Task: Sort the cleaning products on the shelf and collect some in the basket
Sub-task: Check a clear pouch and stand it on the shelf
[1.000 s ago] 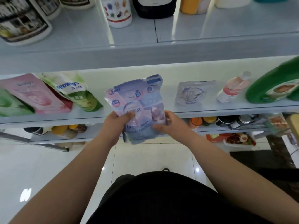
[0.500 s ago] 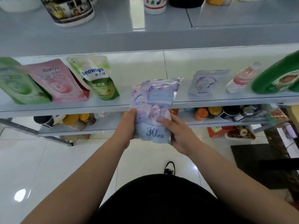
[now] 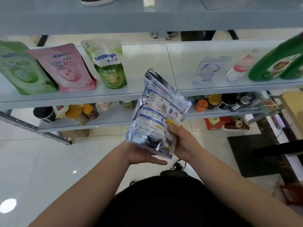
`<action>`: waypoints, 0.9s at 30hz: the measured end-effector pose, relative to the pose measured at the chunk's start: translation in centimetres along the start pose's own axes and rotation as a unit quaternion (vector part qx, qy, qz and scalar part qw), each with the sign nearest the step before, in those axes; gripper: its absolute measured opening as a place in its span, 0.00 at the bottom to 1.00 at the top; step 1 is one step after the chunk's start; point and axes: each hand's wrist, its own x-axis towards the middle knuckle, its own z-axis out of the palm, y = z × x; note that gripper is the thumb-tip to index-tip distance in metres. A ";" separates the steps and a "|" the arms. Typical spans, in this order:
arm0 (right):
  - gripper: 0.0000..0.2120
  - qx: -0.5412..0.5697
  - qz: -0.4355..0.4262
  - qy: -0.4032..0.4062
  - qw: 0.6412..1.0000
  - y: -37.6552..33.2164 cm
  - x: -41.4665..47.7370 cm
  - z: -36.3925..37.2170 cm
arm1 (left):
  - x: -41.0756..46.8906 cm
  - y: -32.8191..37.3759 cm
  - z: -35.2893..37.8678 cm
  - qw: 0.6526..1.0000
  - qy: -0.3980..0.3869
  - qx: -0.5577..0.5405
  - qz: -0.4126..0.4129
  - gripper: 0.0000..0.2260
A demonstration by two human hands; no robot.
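A blue-and-silver pouch (image 3: 157, 112) is held in front of the shelf, its printed back side facing me and its top tilted left. My right hand (image 3: 182, 141) grips its lower right corner. My left hand (image 3: 142, 153) lies flat under its bottom edge, palm up. On the middle shelf (image 3: 147, 92) stand a green pouch (image 3: 21, 69), a pink pouch (image 3: 68, 68) and a green-white pouch (image 3: 109, 63) at the left. A pale purple pouch (image 3: 209, 69), a pink bottle (image 3: 241, 68) and a green jug (image 3: 278, 61) lie at the right. No basket is in view.
A lower shelf (image 3: 111, 118) holds cans and jars. A red box (image 3: 216, 123) sits on the tiled floor under it, and a black mat (image 3: 250, 154) lies at the right. The upper shelf edge (image 3: 147, 18) runs across the top.
The pouch has come down off the shelf and been turned over, from its front to its printed back. My left hand has slid from its side to underneath it.
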 end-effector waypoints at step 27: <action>0.29 -0.130 0.120 -0.052 0.983 -14.5 0.4 -16.4 | 11.5 -4.2 11.0 0.887 0.280 0.208 0.303 0.19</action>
